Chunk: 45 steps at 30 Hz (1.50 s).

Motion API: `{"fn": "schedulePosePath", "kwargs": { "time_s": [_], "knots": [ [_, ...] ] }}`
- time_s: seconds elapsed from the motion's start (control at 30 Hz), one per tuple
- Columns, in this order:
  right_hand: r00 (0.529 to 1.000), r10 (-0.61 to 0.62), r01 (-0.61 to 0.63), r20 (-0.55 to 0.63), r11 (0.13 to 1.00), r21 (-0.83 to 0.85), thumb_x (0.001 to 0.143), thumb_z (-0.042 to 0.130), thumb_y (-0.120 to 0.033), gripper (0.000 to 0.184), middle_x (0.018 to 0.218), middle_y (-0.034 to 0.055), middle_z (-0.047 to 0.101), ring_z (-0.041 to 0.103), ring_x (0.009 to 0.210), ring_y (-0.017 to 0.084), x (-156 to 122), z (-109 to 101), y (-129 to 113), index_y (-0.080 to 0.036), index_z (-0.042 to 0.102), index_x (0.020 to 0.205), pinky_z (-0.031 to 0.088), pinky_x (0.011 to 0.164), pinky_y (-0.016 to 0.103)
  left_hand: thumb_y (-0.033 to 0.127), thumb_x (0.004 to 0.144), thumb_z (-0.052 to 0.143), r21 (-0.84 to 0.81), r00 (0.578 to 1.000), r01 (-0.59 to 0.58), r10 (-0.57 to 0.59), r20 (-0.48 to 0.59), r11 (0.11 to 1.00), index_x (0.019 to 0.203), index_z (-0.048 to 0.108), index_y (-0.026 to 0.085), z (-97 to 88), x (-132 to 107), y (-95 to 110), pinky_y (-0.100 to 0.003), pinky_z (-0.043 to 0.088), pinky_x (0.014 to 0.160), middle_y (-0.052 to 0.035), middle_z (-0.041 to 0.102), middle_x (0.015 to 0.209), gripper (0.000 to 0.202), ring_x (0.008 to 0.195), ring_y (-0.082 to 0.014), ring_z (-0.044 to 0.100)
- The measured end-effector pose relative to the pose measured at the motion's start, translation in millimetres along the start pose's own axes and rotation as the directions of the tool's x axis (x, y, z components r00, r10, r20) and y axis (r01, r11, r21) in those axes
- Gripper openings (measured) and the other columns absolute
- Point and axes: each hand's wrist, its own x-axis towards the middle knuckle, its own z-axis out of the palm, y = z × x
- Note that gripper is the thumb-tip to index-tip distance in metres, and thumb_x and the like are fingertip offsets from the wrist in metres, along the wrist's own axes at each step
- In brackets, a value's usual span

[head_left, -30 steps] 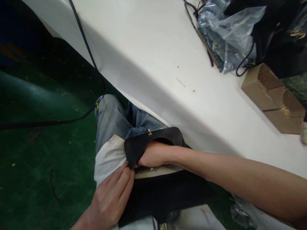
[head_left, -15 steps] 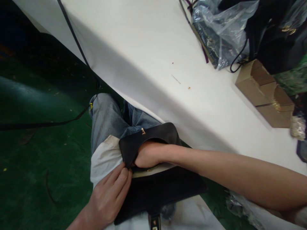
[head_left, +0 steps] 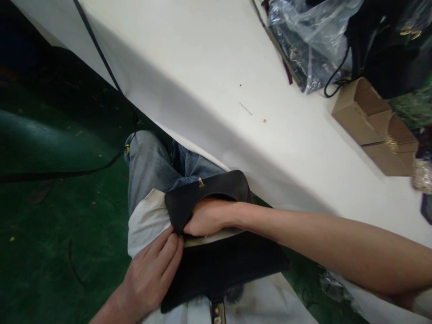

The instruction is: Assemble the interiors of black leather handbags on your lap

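Observation:
A black leather handbag (head_left: pixel 222 265) lies on my lap, below the edge of the white table (head_left: pixel 209 67). Its flap (head_left: pixel 209 191) carries a small gold clasp (head_left: pixel 201 182) and arches over my right hand (head_left: pixel 205 218), which reaches inside the bag's mouth with its fingers hidden. My left hand (head_left: pixel 153 274) presses on the bag's left corner, fingers held together and pinching the edge of the flap. A white cloth (head_left: pixel 148 220) sits under the bag on my jeans.
At the table's far right stand brown cardboard boxes (head_left: pixel 374 121), a crumpled clear plastic bag (head_left: pixel 303 40) and dark bags (head_left: pixel 388 45). A thin black strap (head_left: pixel 97 49) hangs from the table down to the green floor (head_left: pixel 50 216).
The view has shifted slightly. My right hand has worked a little inside the bag; my left hand keeps its pinch on the corner.

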Motion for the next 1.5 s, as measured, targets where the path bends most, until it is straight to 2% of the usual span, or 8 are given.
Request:
{"fn": "schedulePosePath", "kwargs": {
  "time_s": [0.23, 0.37, 0.5, 0.6, 0.73, 1.07, 1.3, 1.5],
  "knots": [
    [0.985, 0.020, -0.024, -0.170, 0.999, -0.021, 0.096, 0.073, -0.017, 0.017, 0.108, 0.0184, 0.083, 0.076, 0.089, 0.029, -13, -2, -11, -0.008, 0.081, 0.108, 0.053, 0.071, 0.034, 0.013, 0.118, 0.038, -0.081, 0.999, 0.003, 0.000, 0.035, 0.997, 0.124, 0.070, 0.004, -18.0, 31, -22, -0.035, 0.064, 0.089, -0.0164, 0.076, 0.109, 0.033, 0.107, -0.0274, 0.074],
    [0.937, -0.115, 0.085, -0.330, 0.991, -0.106, 0.098, 0.065, -0.010, 0.015, 0.109, 0.0141, 0.081, 0.072, 0.091, 0.024, -25, -4, -10, -0.013, 0.077, 0.106, 0.049, 0.075, 0.031, 0.011, 0.117, 0.035, -0.099, 0.996, 0.001, 0.008, 0.088, 0.995, 0.117, 0.070, 0.010, -29.6, 52, -44, -0.033, 0.058, 0.073, -0.0112, 0.075, 0.102, 0.035, 0.089, -0.0221, 0.072],
    [0.901, -0.275, 0.202, -0.335, 0.951, -0.236, 0.089, 0.063, 0.001, 0.021, 0.097, 0.0103, 0.080, 0.069, 0.083, 0.022, -30, -11, -3, -0.014, 0.074, 0.099, 0.047, 0.078, 0.031, 0.012, 0.116, 0.038, -0.052, 0.992, -0.080, 0.085, 0.097, 0.995, 0.108, 0.071, 0.014, -32.3, 70, -63, -0.037, 0.054, 0.071, -0.0082, 0.073, 0.097, 0.035, 0.086, -0.0221, 0.069],
    [0.932, -0.210, 0.194, -0.297, 0.978, -0.082, 0.094, 0.062, 0.000, 0.024, 0.104, 0.0099, 0.085, 0.075, 0.090, 0.022, -31, -24, -1, -0.015, 0.080, 0.103, 0.050, 0.081, 0.030, 0.014, 0.117, 0.041, 0.038, 0.984, -0.138, 0.133, 0.123, 0.990, 0.107, 0.071, 0.013, -31.4, 77, -72, -0.041, 0.052, 0.072, -0.0073, 0.072, 0.092, 0.031, 0.086, -0.0245, 0.067],
    [0.962, -0.026, 0.082, -0.273, 0.977, 0.195, 0.103, 0.063, -0.009, 0.026, 0.106, 0.0068, 0.087, 0.078, 0.093, 0.021, -28, -39, -6, -0.017, 0.086, 0.111, 0.052, 0.082, 0.027, 0.011, 0.114, 0.050, 0.155, 0.984, -0.171, 0.161, 0.071, 0.973, 0.115, 0.071, 0.009, -30.2, 77, -77, -0.041, 0.052, 0.072, -0.0090, 0.075, 0.098, 0.021, 0.090, -0.0257, 0.069],
    [0.971, 0.096, -0.014, -0.219, 0.938, 0.346, 0.094, 0.079, -0.017, 0.012, 0.091, 0.0012, 0.084, 0.074, 0.081, 0.017, -6, -36, 3, -0.018, 0.085, 0.104, 0.047, 0.064, 0.022, 0.010, 0.116, 0.043, 0.142, 0.970, -0.243, 0.242, 0.019, 0.960, 0.115, 0.071, 0.005, -26.7, 67, -76, -0.041, 0.064, 0.089, -0.0146, 0.078, 0.102, 0.028, 0.106, -0.0303, 0.075],
    [0.969, 0.051, 0.048, -0.240, 0.921, 0.387, 0.095, 0.078, -0.020, 0.005, 0.094, -0.0002, 0.082, 0.070, 0.081, 0.015, -1, -26, 12, -0.019, 0.083, 0.098, 0.048, 0.069, 0.023, 0.012, 0.108, 0.070, 0.168, 0.997, 0.053, -0.044, -0.056, 0.984, 0.112, 0.067, 0.014, -16.3, 51, -70, -0.033, 0.063, 0.085, -0.0092, 0.079, 0.102, 0.006, 0.090, -0.0219, 0.077],
    [0.913, 0.025, 0.100, -0.407, 0.954, 0.282, 0.095, 0.070, -0.010, 0.012, 0.093, 0.0042, 0.081, 0.070, 0.084, 0.018, -15, -11, 0, -0.017, 0.079, 0.094, 0.046, 0.076, 0.027, 0.012, 0.108, 0.069, 0.155, 0.999, 0.046, -0.043, -0.023, 0.987, 0.118, 0.068, 0.012, -14.7, 45, -68, -0.037, 0.066, 0.089, -0.0119, 0.082, 0.105, 0.010, 0.094, -0.0248, 0.080]
  ]
}}
